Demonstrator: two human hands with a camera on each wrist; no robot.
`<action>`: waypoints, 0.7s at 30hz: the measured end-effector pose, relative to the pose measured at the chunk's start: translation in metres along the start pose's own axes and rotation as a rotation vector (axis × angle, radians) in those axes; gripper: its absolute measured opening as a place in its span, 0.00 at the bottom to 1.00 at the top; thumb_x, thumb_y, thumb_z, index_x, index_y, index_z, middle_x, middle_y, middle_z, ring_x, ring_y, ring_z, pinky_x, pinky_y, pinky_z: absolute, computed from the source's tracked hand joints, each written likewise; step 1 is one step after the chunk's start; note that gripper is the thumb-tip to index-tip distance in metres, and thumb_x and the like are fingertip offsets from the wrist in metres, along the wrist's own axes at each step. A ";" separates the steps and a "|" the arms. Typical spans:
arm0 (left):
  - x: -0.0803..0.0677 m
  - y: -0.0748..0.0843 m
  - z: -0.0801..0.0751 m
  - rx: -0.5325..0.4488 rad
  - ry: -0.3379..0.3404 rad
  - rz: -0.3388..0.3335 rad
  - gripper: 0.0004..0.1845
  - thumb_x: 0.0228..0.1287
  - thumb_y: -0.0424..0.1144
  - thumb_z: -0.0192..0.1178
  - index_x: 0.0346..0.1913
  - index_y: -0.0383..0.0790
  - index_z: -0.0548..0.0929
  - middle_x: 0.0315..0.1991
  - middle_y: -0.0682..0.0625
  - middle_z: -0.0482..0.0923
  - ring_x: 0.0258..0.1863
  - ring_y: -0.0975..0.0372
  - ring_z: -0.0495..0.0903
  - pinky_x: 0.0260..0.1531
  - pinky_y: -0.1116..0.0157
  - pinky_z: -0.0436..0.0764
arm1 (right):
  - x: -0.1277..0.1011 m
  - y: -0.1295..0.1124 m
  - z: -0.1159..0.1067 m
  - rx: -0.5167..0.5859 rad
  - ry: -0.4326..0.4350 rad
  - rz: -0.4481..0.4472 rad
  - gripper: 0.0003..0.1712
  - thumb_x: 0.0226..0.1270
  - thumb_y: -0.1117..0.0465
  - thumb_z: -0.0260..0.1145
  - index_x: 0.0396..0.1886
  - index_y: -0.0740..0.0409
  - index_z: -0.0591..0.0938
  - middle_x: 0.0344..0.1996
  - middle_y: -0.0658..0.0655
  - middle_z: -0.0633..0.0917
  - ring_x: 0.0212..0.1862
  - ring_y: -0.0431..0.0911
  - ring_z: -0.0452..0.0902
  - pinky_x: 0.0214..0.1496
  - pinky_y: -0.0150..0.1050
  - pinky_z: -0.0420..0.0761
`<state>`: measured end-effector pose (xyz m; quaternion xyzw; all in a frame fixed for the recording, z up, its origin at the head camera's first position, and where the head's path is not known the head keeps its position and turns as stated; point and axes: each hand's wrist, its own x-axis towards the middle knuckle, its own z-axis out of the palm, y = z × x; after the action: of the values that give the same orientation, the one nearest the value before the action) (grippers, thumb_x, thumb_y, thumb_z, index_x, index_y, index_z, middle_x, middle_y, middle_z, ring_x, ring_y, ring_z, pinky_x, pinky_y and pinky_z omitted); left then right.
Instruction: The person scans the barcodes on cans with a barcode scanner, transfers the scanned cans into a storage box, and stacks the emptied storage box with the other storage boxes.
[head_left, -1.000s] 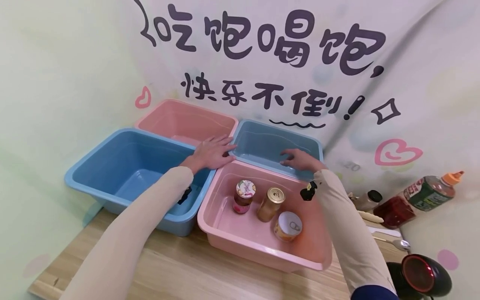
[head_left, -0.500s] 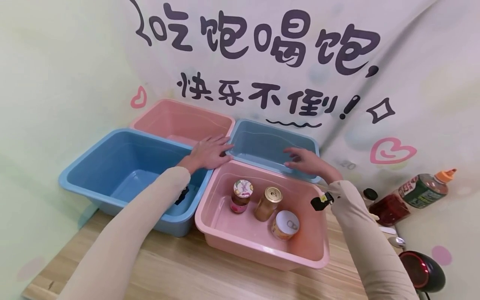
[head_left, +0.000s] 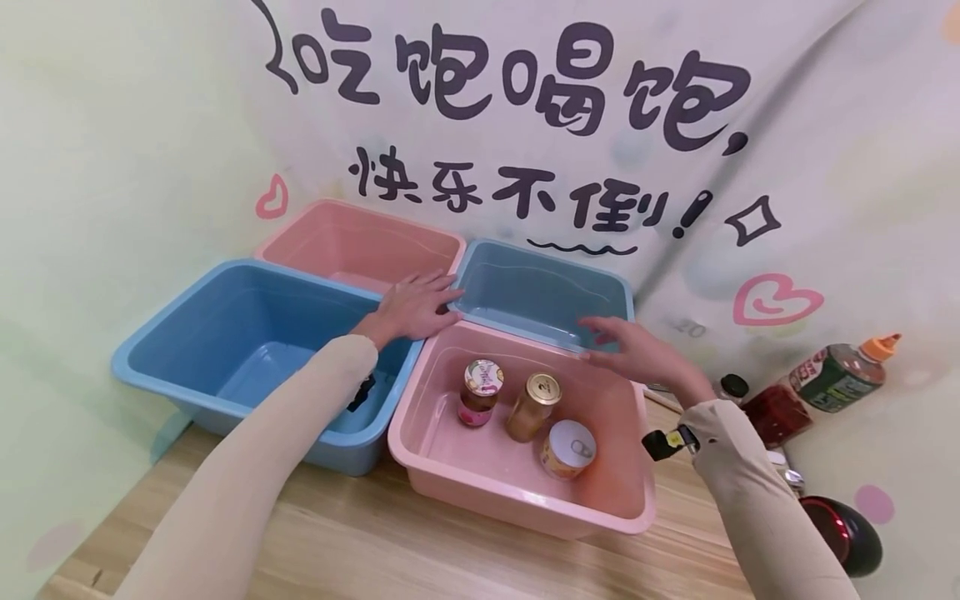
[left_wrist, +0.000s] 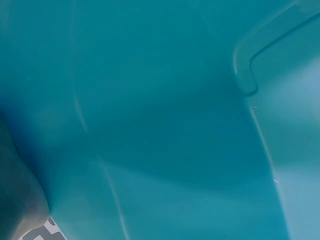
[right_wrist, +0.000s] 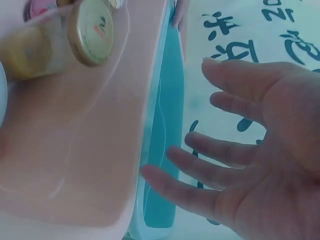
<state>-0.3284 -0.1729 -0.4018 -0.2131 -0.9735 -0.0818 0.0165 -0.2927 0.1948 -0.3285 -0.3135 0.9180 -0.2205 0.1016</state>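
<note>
The right hand [head_left: 637,354], fingers loosely spread and empty, has drawn back toward the pink tub's [head_left: 517,498] far right corner; the left hand [head_left: 412,307], outstretched, grips nothing at its far left corner. Jar [head_left: 478,404], can [head_left: 532,410] and tin [head_left: 567,452], all 3, stand inside, unheld.

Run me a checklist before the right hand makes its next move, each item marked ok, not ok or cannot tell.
1. Right grip unloaded: ok, fingers spread, holding nothing.
2. Right grip at the containers: not ok, it is up near the back rim of the front pink tub, apart from all three.
3. Jar, gold-topped container and pull-ring tin upright in that tub: ok.
4. Lid on the jar: ok.
5. Finger room between gold-topped container and tin: cannot tell, they stand close.
6. Left grip pressing the rims down: cannot tell, it lies across where the tubs meet.
</note>
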 end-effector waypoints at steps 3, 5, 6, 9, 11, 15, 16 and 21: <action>0.000 -0.001 0.001 0.001 -0.001 0.002 0.34 0.73 0.62 0.43 0.76 0.53 0.64 0.81 0.48 0.52 0.81 0.50 0.47 0.79 0.45 0.45 | -0.010 -0.003 0.003 -0.002 -0.006 0.011 0.31 0.68 0.60 0.67 0.68 0.64 0.73 0.65 0.67 0.77 0.58 0.63 0.79 0.61 0.60 0.78; 0.001 0.000 0.002 -0.003 0.000 0.004 0.34 0.73 0.62 0.43 0.76 0.53 0.64 0.81 0.48 0.52 0.81 0.50 0.47 0.79 0.45 0.45 | -0.016 -0.005 0.005 -0.006 -0.009 0.020 0.31 0.68 0.58 0.68 0.68 0.63 0.73 0.64 0.67 0.78 0.58 0.63 0.80 0.59 0.60 0.80; 0.001 0.000 0.002 -0.004 0.000 0.004 0.34 0.73 0.62 0.43 0.76 0.53 0.64 0.81 0.48 0.52 0.81 0.50 0.47 0.79 0.45 0.45 | -0.019 -0.005 0.006 -0.011 -0.010 0.027 0.31 0.68 0.57 0.68 0.68 0.62 0.74 0.64 0.67 0.78 0.57 0.62 0.81 0.59 0.60 0.80; 0.001 0.000 0.001 -0.002 0.003 0.006 0.34 0.73 0.62 0.43 0.76 0.53 0.65 0.81 0.48 0.53 0.81 0.50 0.47 0.79 0.46 0.45 | -0.025 -0.006 0.009 -0.019 -0.032 0.034 0.30 0.66 0.56 0.69 0.65 0.62 0.76 0.61 0.67 0.80 0.56 0.62 0.82 0.56 0.59 0.82; 0.000 0.001 0.001 0.000 0.003 0.005 0.33 0.73 0.62 0.43 0.76 0.53 0.65 0.81 0.48 0.52 0.81 0.50 0.47 0.79 0.46 0.45 | -0.027 -0.007 0.012 -0.020 -0.060 0.028 0.28 0.66 0.57 0.69 0.63 0.62 0.77 0.58 0.67 0.82 0.55 0.61 0.82 0.55 0.58 0.83; 0.000 0.002 0.000 0.000 -0.002 0.003 0.34 0.73 0.62 0.43 0.76 0.53 0.64 0.81 0.48 0.52 0.81 0.50 0.46 0.79 0.46 0.45 | -0.030 -0.010 0.016 -0.013 -0.125 0.028 0.27 0.64 0.58 0.70 0.60 0.64 0.79 0.54 0.67 0.84 0.54 0.61 0.81 0.51 0.53 0.85; 0.000 0.002 0.000 -0.002 -0.004 0.002 0.34 0.73 0.62 0.43 0.76 0.53 0.64 0.81 0.48 0.52 0.81 0.50 0.46 0.79 0.46 0.45 | -0.030 -0.010 0.017 -0.010 -0.140 0.031 0.27 0.63 0.58 0.71 0.60 0.64 0.79 0.54 0.67 0.84 0.54 0.61 0.81 0.51 0.53 0.85; 0.000 0.001 0.000 0.004 -0.004 -0.004 0.34 0.73 0.62 0.43 0.76 0.53 0.64 0.81 0.48 0.52 0.81 0.50 0.46 0.79 0.46 0.45 | -0.032 -0.009 0.022 0.054 -0.206 0.009 0.26 0.60 0.61 0.73 0.58 0.63 0.79 0.55 0.67 0.82 0.54 0.63 0.80 0.55 0.57 0.83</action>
<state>-0.3277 -0.1722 -0.4017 -0.2114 -0.9741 -0.0792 0.0149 -0.2563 0.2008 -0.3421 -0.3276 0.8978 -0.2114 0.2048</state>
